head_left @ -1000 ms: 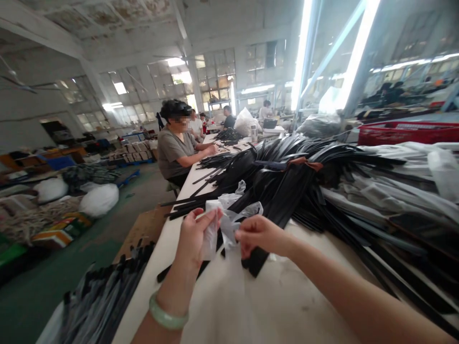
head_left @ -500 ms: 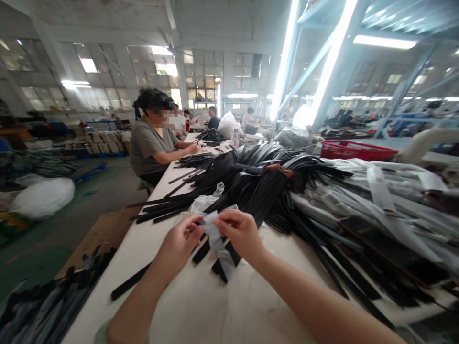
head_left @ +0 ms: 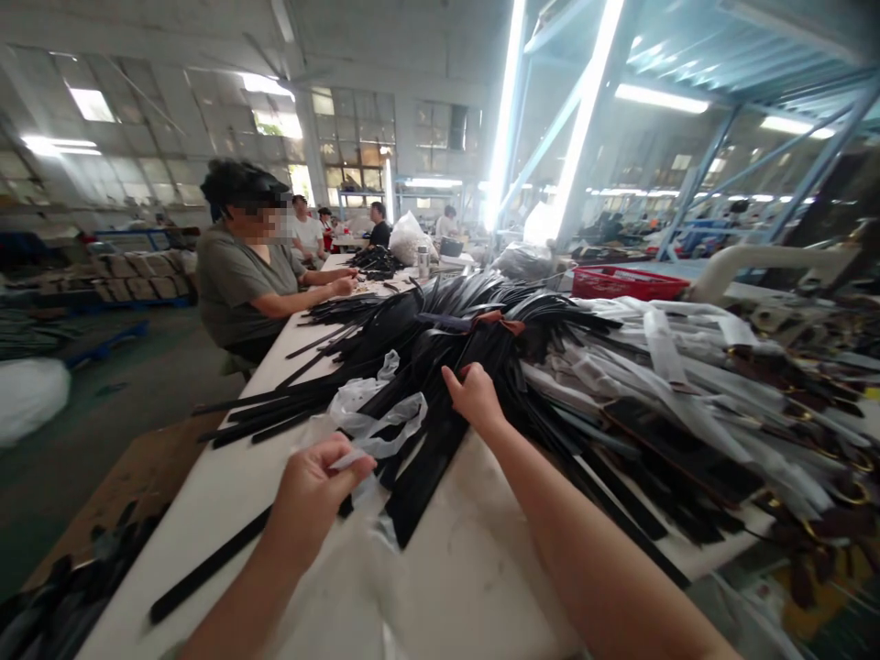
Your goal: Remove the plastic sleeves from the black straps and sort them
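Note:
My left hand (head_left: pixel 320 486) is closed, with thumb and fingers pinching a crumpled strip of thin, translucent white plastic (head_left: pixel 401 431). The strip trails beyond the fingers over the black straps and down onto the tabletop. My right hand (head_left: pixel 476 399) is over a thick bundle of long black straps (head_left: pixel 440 458), thumb and forefinger apart, with nothing seen between them. Whether it touches the straps is hard to tell. A brown band (head_left: pixel 496 321) is tied round the bundle just beyond that hand. One loose black strap (head_left: pixel 206 564) lies beside my left forearm.
More black straps spread over the white table (head_left: pixel 481 568). White-wrapped straps (head_left: pixel 660 353) pile up on the right, with a red basket (head_left: pixel 625 282) behind. A co-worker (head_left: pixel 251 266) sits at the table's left side. Dark strips (head_left: pixel 89 577) lie low at the left.
My hands have parted. The right one let go of the plastic strip and moved forward over the black bundle; the left kept the strip and drew back left. The view has turned right.

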`<state>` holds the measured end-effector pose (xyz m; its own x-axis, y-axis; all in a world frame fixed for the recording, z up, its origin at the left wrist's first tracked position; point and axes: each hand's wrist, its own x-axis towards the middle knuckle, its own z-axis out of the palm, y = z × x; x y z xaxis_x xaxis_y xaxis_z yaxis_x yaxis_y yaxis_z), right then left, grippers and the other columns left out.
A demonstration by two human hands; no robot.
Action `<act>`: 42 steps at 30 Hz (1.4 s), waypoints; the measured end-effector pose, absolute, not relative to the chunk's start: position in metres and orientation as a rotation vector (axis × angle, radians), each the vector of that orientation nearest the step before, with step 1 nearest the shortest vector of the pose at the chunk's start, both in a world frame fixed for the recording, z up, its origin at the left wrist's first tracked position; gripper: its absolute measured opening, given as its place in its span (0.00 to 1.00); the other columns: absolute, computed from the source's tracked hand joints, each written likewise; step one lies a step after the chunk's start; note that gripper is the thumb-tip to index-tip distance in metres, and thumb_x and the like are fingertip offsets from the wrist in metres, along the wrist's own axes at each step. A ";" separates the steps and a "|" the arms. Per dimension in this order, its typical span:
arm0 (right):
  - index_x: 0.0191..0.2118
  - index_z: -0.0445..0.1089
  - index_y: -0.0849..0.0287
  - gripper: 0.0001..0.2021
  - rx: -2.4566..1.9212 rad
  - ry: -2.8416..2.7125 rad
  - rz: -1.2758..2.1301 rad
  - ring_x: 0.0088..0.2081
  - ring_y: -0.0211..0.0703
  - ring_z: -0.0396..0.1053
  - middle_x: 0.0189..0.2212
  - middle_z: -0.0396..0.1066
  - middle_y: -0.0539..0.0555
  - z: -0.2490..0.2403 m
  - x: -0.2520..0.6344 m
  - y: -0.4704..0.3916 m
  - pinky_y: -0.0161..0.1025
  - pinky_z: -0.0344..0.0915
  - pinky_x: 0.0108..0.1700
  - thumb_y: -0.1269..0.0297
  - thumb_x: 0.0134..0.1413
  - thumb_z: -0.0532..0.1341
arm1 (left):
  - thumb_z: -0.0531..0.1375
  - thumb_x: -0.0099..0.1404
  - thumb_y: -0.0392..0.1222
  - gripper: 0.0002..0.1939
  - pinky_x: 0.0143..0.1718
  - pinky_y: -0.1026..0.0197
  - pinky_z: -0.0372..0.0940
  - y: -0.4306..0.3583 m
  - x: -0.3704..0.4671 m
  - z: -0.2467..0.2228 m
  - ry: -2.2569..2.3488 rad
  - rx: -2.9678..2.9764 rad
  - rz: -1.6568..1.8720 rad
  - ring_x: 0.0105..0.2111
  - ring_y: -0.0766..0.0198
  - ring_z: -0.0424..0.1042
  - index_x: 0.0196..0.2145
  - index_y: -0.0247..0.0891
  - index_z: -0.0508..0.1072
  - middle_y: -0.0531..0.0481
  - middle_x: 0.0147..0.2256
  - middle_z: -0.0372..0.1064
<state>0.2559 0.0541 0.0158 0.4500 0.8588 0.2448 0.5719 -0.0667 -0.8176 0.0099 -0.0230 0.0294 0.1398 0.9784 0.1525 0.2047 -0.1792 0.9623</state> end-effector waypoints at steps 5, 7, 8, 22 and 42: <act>0.16 0.61 0.58 0.20 -1.752 -1.209 0.629 0.20 0.40 0.62 0.09 0.54 0.48 0.000 0.261 0.071 0.36 0.55 0.27 0.53 0.51 0.62 | 0.66 0.48 0.50 0.23 0.27 0.64 0.49 -0.030 0.026 0.022 1.156 1.730 0.956 0.24 0.67 0.53 0.15 0.37 0.57 0.55 0.21 0.52; 0.18 0.58 0.57 0.17 -1.674 -1.203 0.766 0.17 0.35 0.56 0.09 0.51 0.44 0.000 0.260 0.071 0.33 0.51 0.23 0.60 0.50 0.63 | 0.66 0.49 0.53 0.23 0.26 0.64 0.48 -0.031 0.028 0.021 1.124 1.737 0.864 0.23 0.67 0.52 0.16 0.37 0.59 0.55 0.21 0.52; 0.19 0.58 0.57 0.15 -1.617 -1.211 0.853 0.16 0.32 0.53 0.10 0.51 0.43 0.002 0.261 0.070 0.32 0.49 0.21 0.62 0.50 0.63 | 0.65 0.51 0.55 0.22 0.26 0.64 0.48 -0.032 0.028 0.022 1.105 1.734 0.836 0.23 0.67 0.53 0.17 0.36 0.61 0.55 0.21 0.54; 0.16 0.59 0.61 0.17 -0.625 -1.114 1.679 0.11 0.25 0.48 0.11 0.58 0.44 0.029 0.219 0.018 0.26 0.40 0.11 0.59 0.42 0.66 | 0.69 0.48 0.49 0.18 0.25 0.67 0.50 -0.025 0.016 0.026 1.155 1.476 1.026 0.23 0.70 0.54 0.18 0.33 0.68 0.55 0.19 0.57; 0.16 0.64 0.62 0.17 -0.814 -1.504 1.014 0.14 0.28 0.49 0.11 0.55 0.45 0.047 0.213 -0.003 0.29 0.44 0.17 0.58 0.45 0.64 | 0.68 0.48 0.56 0.22 0.27 0.65 0.52 -0.026 0.015 0.028 1.166 1.405 0.917 0.25 0.66 0.59 0.28 0.31 0.78 0.48 0.24 0.69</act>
